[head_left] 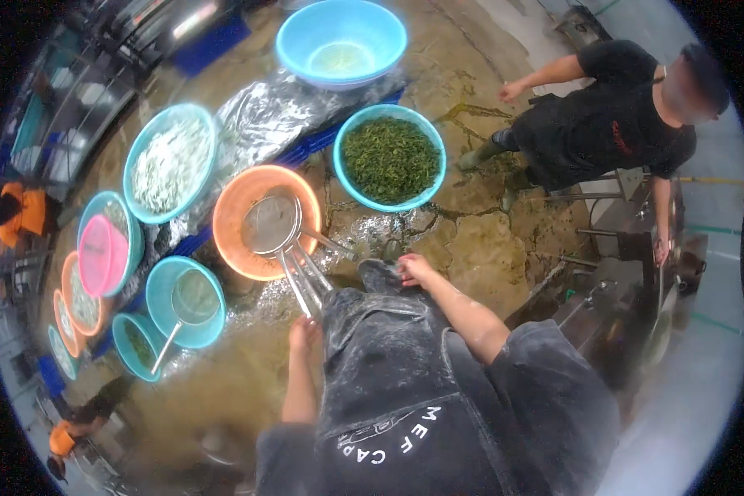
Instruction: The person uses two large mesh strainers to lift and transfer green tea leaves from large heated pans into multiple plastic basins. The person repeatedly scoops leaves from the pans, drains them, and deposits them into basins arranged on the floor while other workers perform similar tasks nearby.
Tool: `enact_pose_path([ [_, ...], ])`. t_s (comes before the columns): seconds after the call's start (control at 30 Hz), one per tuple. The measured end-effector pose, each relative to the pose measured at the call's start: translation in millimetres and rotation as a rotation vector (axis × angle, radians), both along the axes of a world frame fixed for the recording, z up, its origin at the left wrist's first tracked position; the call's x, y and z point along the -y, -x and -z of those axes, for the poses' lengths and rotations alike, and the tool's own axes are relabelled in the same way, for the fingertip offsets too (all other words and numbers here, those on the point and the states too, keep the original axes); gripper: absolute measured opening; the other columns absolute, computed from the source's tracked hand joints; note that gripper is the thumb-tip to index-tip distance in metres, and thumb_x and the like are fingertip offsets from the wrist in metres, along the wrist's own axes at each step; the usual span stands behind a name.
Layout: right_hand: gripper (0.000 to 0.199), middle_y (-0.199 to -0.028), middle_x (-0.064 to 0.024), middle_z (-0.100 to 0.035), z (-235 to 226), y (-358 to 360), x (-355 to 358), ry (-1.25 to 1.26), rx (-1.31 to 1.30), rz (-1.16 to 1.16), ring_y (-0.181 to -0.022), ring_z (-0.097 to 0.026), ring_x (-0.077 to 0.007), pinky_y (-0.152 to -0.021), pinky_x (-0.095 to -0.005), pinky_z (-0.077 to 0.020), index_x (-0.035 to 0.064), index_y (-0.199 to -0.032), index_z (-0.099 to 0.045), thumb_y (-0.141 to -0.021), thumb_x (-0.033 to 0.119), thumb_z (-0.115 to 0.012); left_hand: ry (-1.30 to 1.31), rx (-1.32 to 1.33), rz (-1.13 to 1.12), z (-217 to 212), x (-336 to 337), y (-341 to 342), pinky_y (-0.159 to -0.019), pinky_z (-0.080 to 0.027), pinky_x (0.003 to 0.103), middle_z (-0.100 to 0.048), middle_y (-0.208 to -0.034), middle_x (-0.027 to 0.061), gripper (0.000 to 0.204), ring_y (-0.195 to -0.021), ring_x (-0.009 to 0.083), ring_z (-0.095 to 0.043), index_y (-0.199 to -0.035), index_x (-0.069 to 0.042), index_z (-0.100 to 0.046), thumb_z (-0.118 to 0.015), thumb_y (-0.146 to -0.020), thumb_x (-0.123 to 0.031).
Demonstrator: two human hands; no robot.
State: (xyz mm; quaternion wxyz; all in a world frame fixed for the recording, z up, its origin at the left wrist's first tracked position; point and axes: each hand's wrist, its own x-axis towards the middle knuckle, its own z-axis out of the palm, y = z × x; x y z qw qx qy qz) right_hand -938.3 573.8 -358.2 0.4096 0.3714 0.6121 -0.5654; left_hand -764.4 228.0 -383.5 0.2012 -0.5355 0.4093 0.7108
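Wire-mesh strainers with long metal handles rest in an orange basin (227, 248), their handles pointing toward me. The mesh of the top strainer (271, 221) lies inside the basin. My left hand (303, 334) is at the end of one handle, its fingers curled there, though the grip is small in view. Against the dark, wet-looking apron (380, 331), my right hand (416, 270) has its fingers bent in near the cloth; what they pinch, if anything, is hidden. A blue basin of chopped dark greens (391, 161) stands on the floor beyond the right hand.
Basins of pale shreds (172, 165) and a pink basket (103, 256) stand at left. Another strainer (194, 298) lies over a blue basin. A large blue basin (341, 41) is at the back. At right, a person (612, 116) stands beside metal equipment. The floor is wet and cracked.
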Motion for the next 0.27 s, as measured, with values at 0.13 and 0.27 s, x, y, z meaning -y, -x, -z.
enact_pose_path([
  [0.13, 0.020, -0.081, -0.0058, -0.056, -5.3, 5.4, -39.3, 0.022, 0.048, 0.004, -0.059, -0.053, -0.0156, -0.051, -0.0372, -0.0546, 0.0098, -0.104, -0.053, -0.089, 0.023, -0.052, -0.062, -0.080, -0.072, 13.2, -18.1, 47.7, -0.077, -0.048, 0.040, -0.060, -0.112, 0.0071, 0.030, -0.092, 0.0185, -0.056, -0.117, -0.012, -0.052, -0.054, -0.091, -0.027],
  [0.27, 0.029, -0.082, -0.0057, -0.057, 18.8, 10.1, -86.9, -0.002, 0.089, -0.020, -0.058, -0.055, -0.0160, -0.051, -0.0404, -0.0547, 0.0129, -0.116, -0.049, -0.090, 0.025, -0.053, 0.022, -0.089, 0.132, -17.1, -65.7, 94.5, -0.082, -0.048, 0.039, -0.059, -0.118, 0.0060, 0.036, -0.099, 0.0189, -0.055, -0.123, -0.014, -0.050, -0.057, -0.090, -0.028],
])
